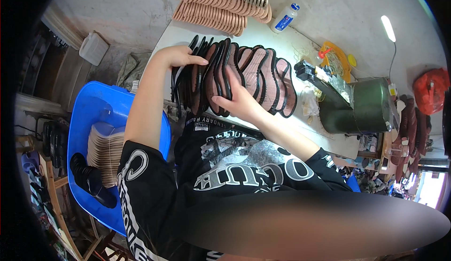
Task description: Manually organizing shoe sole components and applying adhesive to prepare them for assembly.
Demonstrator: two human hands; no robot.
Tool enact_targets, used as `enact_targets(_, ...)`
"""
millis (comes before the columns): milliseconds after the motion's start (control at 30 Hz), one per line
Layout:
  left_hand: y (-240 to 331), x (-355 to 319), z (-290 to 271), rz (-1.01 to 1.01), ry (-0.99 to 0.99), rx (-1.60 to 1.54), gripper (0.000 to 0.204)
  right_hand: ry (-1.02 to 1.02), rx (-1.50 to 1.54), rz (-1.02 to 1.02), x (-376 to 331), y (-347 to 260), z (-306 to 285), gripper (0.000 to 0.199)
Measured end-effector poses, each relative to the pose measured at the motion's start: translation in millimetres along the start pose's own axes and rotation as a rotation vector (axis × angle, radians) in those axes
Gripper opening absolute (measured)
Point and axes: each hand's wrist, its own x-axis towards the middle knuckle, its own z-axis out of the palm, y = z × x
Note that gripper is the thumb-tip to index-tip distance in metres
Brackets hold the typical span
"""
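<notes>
A fanned row of shoe insoles point(256, 75), pinkish brown with black rims, lies overlapping on the white table point(286, 38). My left hand point(181, 56) grips the left end of the row, fingers curled over the black edges. On the middle of the row rests my right hand point(237, 100), fingers pressed onto the insoles and pinching a few of them. Both forearms come in from below, in black printed sleeves.
Stacked tan insoles point(221, 2) lie at the table's far end beside a white bottle with a blue label point(285, 17). A green machine point(357, 106) stands at the right. A blue tub point(89, 120) at my left holds more insoles and black pieces.
</notes>
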Motion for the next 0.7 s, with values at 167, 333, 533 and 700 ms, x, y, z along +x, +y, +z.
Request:
enact_targets(167,-4,-17,-9,0.003,0.0,0.003,0.095,0.004,0.029,0.095,-7,4,3,0.094)
enact_targets(333,35,-40,36,-0.063,0.378,0.191,0.092,0.029,0.021,0.034,-9,4,4,0.093)
enact_targets(533,33,-43,28,-0.128,0.264,0.178,0.106,0.141,0.181,0.028,-11,6,8,0.088)
enact_targets(700,25,-29,40,-0.041,0.153,0.103,0.129,0.074,0.766,0.15,0,9,15,0.082)
